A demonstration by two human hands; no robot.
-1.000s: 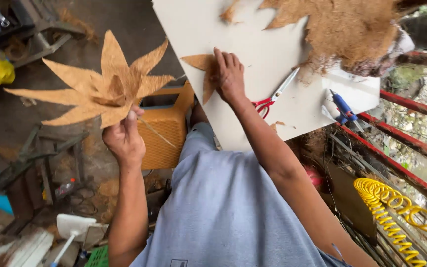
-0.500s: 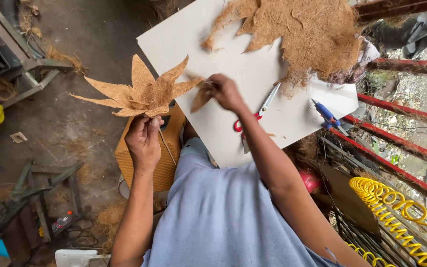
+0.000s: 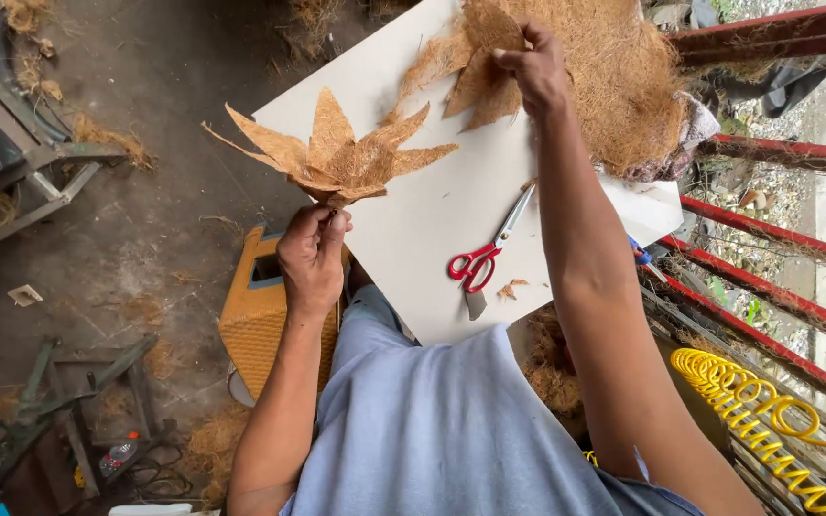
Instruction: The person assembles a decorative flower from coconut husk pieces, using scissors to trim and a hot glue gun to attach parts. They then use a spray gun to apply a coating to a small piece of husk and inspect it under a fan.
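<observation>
From the head camera, the left hand [image 3: 313,256] pinches the base of a fan of pointed brown fibre leaves [image 3: 336,158], fingers closed tight on it, just off the near-left edge of the white board [image 3: 432,220]. The right hand [image 3: 531,67] grips a single leaf piece [image 3: 478,81], fingers closed around it, beside the fibre pile [image 3: 614,76]. Red-handled scissors [image 3: 485,253] lie on the board between the arms.
</observation>
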